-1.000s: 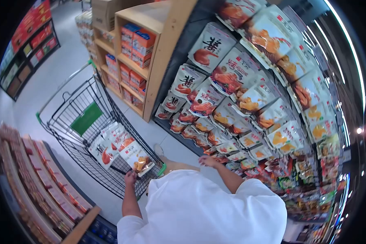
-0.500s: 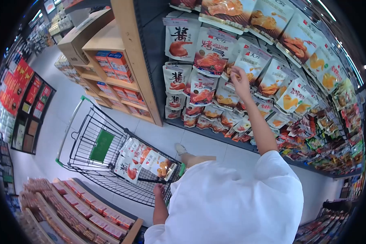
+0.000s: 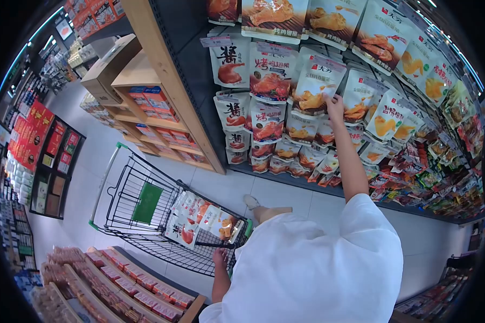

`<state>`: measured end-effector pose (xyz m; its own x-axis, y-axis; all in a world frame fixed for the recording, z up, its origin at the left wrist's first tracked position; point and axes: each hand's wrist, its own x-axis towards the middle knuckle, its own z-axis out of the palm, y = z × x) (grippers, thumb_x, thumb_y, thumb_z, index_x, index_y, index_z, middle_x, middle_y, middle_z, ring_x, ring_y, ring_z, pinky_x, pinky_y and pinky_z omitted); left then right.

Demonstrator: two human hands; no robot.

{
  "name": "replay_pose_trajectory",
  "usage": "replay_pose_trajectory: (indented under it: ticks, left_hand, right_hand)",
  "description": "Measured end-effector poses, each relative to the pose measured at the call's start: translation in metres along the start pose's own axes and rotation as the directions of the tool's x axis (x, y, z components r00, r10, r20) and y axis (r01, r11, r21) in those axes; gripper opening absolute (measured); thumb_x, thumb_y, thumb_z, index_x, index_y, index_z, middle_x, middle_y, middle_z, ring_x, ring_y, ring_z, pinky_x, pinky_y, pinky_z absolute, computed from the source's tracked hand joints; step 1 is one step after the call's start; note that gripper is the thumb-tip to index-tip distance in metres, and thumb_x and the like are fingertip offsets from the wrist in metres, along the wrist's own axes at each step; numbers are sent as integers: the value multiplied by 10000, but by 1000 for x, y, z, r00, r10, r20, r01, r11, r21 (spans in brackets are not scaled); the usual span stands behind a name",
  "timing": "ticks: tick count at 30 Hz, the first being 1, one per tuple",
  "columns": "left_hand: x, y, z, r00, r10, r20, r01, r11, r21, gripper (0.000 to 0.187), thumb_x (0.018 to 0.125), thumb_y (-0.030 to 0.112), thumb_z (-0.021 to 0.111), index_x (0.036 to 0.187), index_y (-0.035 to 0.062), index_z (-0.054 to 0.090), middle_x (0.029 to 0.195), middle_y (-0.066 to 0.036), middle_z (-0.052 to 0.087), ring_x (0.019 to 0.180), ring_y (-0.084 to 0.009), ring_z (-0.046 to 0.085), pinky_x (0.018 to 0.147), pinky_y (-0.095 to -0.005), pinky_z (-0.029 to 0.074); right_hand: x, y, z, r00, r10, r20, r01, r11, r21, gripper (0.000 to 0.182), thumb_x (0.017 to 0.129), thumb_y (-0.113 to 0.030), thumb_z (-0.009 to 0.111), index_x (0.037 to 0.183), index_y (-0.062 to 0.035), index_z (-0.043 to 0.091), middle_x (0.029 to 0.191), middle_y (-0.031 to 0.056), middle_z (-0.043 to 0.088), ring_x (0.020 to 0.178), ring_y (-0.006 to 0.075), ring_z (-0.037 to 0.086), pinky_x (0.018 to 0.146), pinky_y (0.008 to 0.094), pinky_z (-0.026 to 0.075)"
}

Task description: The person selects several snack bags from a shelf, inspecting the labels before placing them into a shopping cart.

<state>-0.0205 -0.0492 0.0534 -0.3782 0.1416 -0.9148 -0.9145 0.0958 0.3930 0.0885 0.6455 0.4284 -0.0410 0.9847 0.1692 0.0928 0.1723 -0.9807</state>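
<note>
My right hand [image 3: 335, 107] pinches the lower right edge of a white-and-brown pouch of cooked chicken [image 3: 315, 86] on the hanging rack. Similar chicken pouches crowd round it, among them a red-printed pouch [image 3: 272, 72] to its left and another pouch [image 3: 358, 97] to its right. Down by the near side of a wire shopping cart [image 3: 145, 237], my left hand [image 3: 220, 257] hangs with its fingers loosely apart and nothing seen in it. Inside the cart lie several pouches, including a brown chicken pouch [image 3: 220, 223] and a white pouch with red meat [image 3: 182, 230].
A wooden shelf [image 3: 172, 107] with orange boxes [image 3: 153, 102] stands left of the rack. Tiered shelves of packaged food [image 3: 129, 285] border the cart at the lower left. A red display stand [image 3: 35, 132] is farther left. Pale floor tiles [image 3: 280, 188] run between cart and rack.
My right hand has moved down and right from the front of the chicken pouch to its lower edge, which it now grips. The view has shifted slightly, and my left hand remains beside the cart.
</note>
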Motion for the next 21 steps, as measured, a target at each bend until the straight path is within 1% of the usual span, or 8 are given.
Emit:
replay_pose_trajectory:
  ticks: [3,6,9,12,13,15,18,21]
  left_hand:
    - [-11,-5,1,1000,15,-20,-17,992,-126,139,864,291,493,927,167,498,817,40,561,684,-88,555,532,-231,396]
    - [-20,-9,4,997,18,-71,-29,989,-146,172,886,305,462,957,153,499,887,39,573,731,-81,555,545,-223,406]
    - [-26,-20,9,997,44,-69,-54,987,-151,249,883,296,450,1076,146,495,999,20,575,834,-96,557,584,-223,405]
    - [-12,-25,-7,995,102,-7,-102,981,-165,330,877,268,440,1185,153,468,1101,3,554,939,-115,542,634,-244,409]
    - [-30,-20,0,990,123,-72,-136,967,-215,327,876,263,444,1184,155,467,1090,2,558,934,-124,542,667,-263,415]
    - [-57,-13,9,970,217,-105,-236,946,-222,312,883,233,436,1175,130,467,1064,-13,564,889,-123,554,622,-251,424]
    - [-67,-9,11,938,328,-114,-348,891,-292,297,892,203,422,1167,100,466,1027,-29,570,826,-119,565,561,-224,419]
    - [-104,0,38,910,323,-262,-400,850,-342,292,894,182,418,1163,79,463,1002,-42,576,787,-110,571,507,-197,402]
  right_hand:
    - [-15,-7,-5,993,-34,117,28,998,55,577,766,-311,699,1145,55,463,944,84,601,862,130,553,777,270,431]
    - [-31,-21,-10,939,-7,343,-2,1000,27,503,782,-324,682,1121,17,534,952,55,610,842,114,553,747,261,435]
    - [-38,-35,-6,936,104,336,-68,991,-115,478,782,-337,674,1115,-8,573,1019,63,619,898,138,569,781,285,438]
    - [-29,-30,0,924,30,380,30,988,-151,464,783,-332,670,1101,-5,586,1038,79,620,926,155,575,784,302,444]
    - [-25,-27,3,922,9,386,59,985,-164,462,799,-333,657,1102,6,578,1029,66,617,942,150,559,800,296,427]
    - [-21,-24,6,926,-7,378,107,963,-246,472,812,-341,638,1108,20,571,1044,79,617,953,157,565,814,293,423]
    - [-29,-24,6,912,-123,391,194,970,-147,476,822,-346,624,1113,26,566,1056,89,614,970,160,563,831,291,416]
    - [-38,-29,-5,874,-118,472,131,991,5,457,825,-337,623,1101,24,575,1048,86,615,970,157,559,848,288,405]
